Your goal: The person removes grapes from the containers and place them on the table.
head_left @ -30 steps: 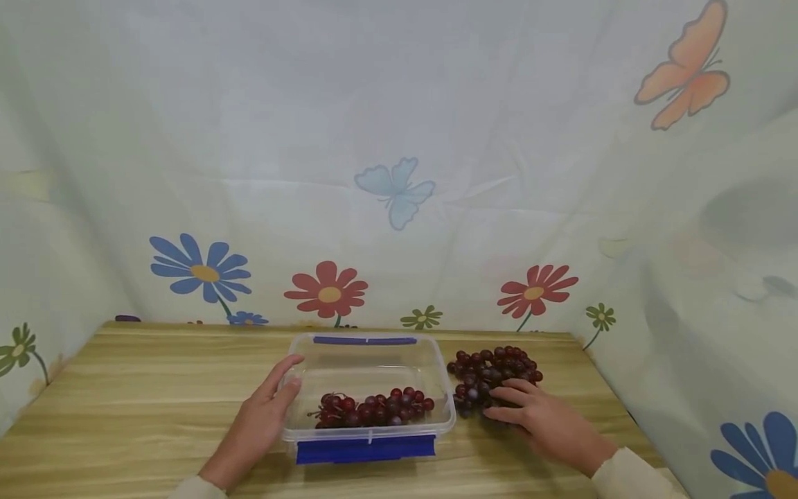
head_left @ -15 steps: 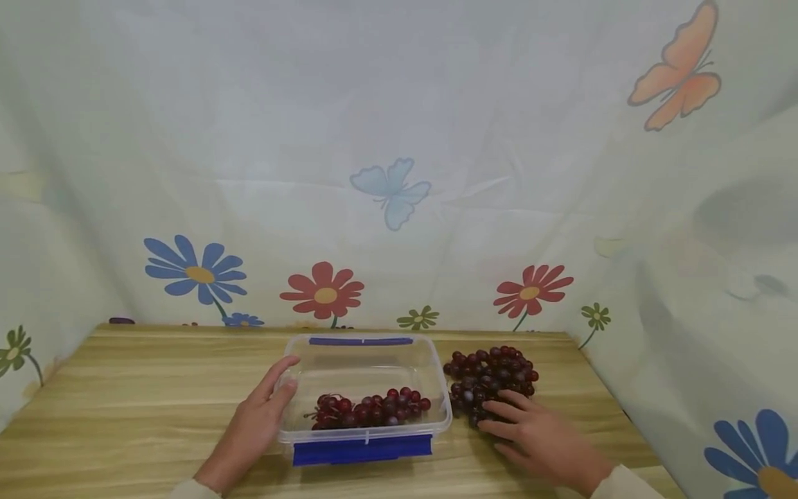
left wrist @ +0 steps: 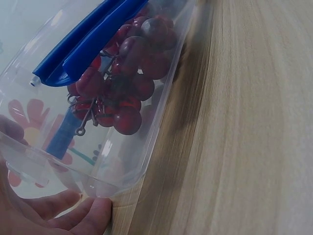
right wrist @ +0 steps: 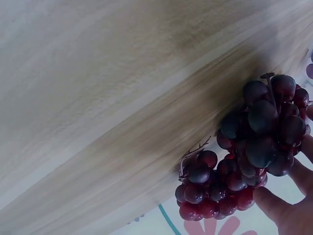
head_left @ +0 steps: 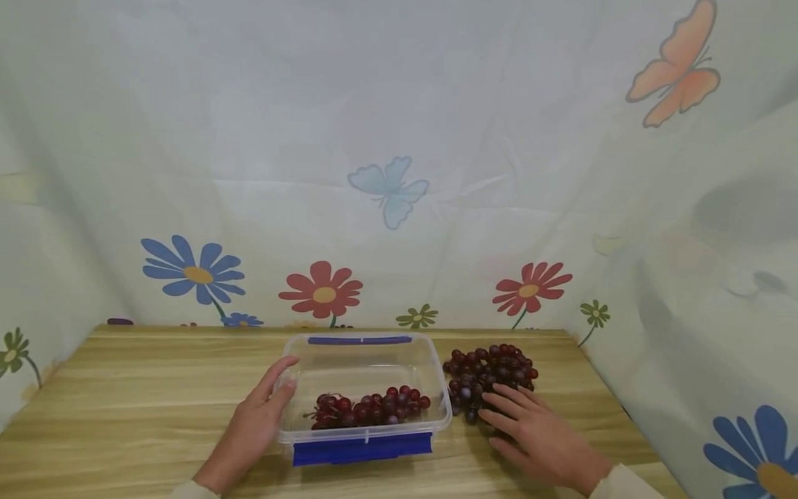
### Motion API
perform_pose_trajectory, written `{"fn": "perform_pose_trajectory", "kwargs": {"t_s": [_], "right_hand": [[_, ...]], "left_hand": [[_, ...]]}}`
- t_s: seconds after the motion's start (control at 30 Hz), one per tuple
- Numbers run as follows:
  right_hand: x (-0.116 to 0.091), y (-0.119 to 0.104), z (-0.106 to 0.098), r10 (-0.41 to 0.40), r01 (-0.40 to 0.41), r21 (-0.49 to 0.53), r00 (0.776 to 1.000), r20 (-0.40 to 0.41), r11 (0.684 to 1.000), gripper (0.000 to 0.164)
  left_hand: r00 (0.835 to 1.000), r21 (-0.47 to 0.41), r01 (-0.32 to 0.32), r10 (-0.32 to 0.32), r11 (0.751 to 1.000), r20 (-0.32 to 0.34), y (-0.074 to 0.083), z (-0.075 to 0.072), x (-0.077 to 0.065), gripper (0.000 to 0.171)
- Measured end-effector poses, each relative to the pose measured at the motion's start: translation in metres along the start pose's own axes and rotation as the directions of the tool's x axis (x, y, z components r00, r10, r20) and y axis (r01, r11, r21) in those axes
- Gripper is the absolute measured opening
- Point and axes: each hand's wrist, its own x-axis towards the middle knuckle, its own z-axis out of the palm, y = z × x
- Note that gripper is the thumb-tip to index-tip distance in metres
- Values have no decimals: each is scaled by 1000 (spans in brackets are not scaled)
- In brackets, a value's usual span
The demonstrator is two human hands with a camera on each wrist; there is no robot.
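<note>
A clear plastic food container point(head_left: 374, 357) with blue clips stands open-topped on the table, one bunch of dark red grapes point(head_left: 374, 409) along its near side. My left hand point(head_left: 252, 419) grips its left side, with thumb and finger at the rim; in the left wrist view, several fingertips point(left wrist: 100, 213) meet the outer wall. Right of the container lie more grapes point(head_left: 489, 371), which look like two bunches in the right wrist view, the nearer grapes point(right wrist: 264, 127) with a short stem. My right hand point(head_left: 539, 433) reaches over their near edge, fingers spread and fairly straight.
The wood-grain table point(head_left: 156, 395) runs back to a pale cloth backdrop point(head_left: 249, 125) printed with flowers and butterflies. Cloth also hangs along both sides. A small purple thing point(head_left: 120, 321) shows at the table's far left edge.
My right hand has drawn slightly back toward me and spread its fingers over the grapes. My left hand stays on the container. The head view has shifted a little.
</note>
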Motion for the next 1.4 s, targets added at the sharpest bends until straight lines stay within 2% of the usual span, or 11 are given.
{"fn": "perform_pose_trajectory", "kwargs": {"t_s": [0.3, 0.43, 0.63, 0.77, 1.0, 1.17, 1.4], "right_hand": [[6, -5, 0, -57, 41, -117, 988, -143, 992, 53], [12, -8, -5, -57, 37, -124, 985, -164, 992, 60], [25, -18, -22, -36, 33, -38, 997, -75, 999, 61], [41, -26, -31, -77, 78, 33, 996, -35, 996, 62], [66, -37, -47, -178, 179, 23, 983, -36, 984, 62], [84, -46, -58, -253, 251, 52, 967, 19, 966, 63], [113, -64, -68, -276, 256, 147, 951, 138, 955, 66]], "left_hand": [[1000, -7, 9, -9, 1000, 5, -4, -2, -1, 63], [1000, -1, 7, -7, 1000, -3, -4, -1, 1, 62], [1000, -5, -12, 12, 1000, 2, -5, 1, 1, 60], [1000, 22, -7, 8, 1000, -13, -8, -2, -3, 58], [1000, -14, -26, 25, 1000, -13, -5, 0, -1, 59], [1000, -22, -25, 24, 999, -19, -2, 0, -1, 58], [1000, -25, -21, 20, 999, -16, -1, 0, -2, 59]]}}
